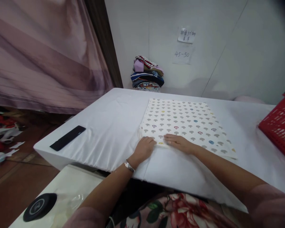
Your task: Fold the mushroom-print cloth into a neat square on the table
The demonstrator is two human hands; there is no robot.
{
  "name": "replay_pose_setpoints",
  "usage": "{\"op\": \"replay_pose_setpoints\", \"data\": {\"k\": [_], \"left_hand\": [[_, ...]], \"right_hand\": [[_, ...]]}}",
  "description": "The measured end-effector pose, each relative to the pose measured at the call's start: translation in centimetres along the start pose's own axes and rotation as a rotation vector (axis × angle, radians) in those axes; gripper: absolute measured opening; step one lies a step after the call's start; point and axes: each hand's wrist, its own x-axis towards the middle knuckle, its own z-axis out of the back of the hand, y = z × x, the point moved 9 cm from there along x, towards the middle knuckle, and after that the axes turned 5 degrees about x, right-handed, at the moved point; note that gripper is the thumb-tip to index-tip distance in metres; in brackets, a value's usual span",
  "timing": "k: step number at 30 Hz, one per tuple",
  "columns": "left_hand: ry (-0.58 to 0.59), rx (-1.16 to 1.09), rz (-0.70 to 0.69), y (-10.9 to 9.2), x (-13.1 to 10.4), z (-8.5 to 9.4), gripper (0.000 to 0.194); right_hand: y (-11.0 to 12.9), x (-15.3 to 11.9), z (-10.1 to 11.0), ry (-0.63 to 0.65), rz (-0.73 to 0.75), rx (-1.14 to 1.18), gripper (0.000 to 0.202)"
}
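A folded white cloth printed with small grey, red, blue and yellow mushroom shapes lies flat on the white-covered table. Its near left corner is rounded and shows layered edges. My left hand, with a silver bracelet at the wrist, has its fingers bent over that corner and closed on the edge. Just to the right, my right hand rests on the cloth's near edge with fingers stretched out flat. The undersides of both hands are hidden.
A black phone-like slab lies at the table's left. Folded clothes are stacked beyond the far edge. On the right stands a red plastic basket. A round black object sits on a lower white surface at bottom left.
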Motion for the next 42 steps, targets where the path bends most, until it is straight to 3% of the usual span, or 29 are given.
{"op": "replay_pose_setpoints", "data": {"k": [4,10,13,20,25,37,42], "left_hand": [[-0.005,-0.048,0.01,0.1,0.0,0.0,0.024],[0.025,-0.106,0.048,0.4,-0.1,-0.1,0.026],[0.04,-0.14,0.064,0.6,-0.3,-0.4,0.027],[0.087,-0.2,0.117,1.0,-0.3,-0.6,0.032],[0.119,-0.221,0.156,1.2,-0.5,-0.7,0.034],[-0.237,-0.145,0.016,1.0,-0.3,0.4,0.021],[-0.274,-0.046,-0.009,1.0,-0.6,-0.2,0.013]], "right_hand": [[-0.8,1.6,0.6,-0.032,0.01,-0.051,0.047],[-4.2,4.1,-0.8,0.049,-0.057,-0.193,0.055],[-4.8,5.1,-0.2,0.0,-0.027,-0.226,0.057],[-8.2,7.9,0.3,0.072,-0.156,-0.246,0.07],[-10.2,10.1,1.4,0.037,-0.237,-0.279,0.075],[-16.0,14.8,4.4,0.05,-0.442,-0.282,0.076],[-17.2,17.9,5.5,-0.016,-0.443,-0.338,0.076]]}}
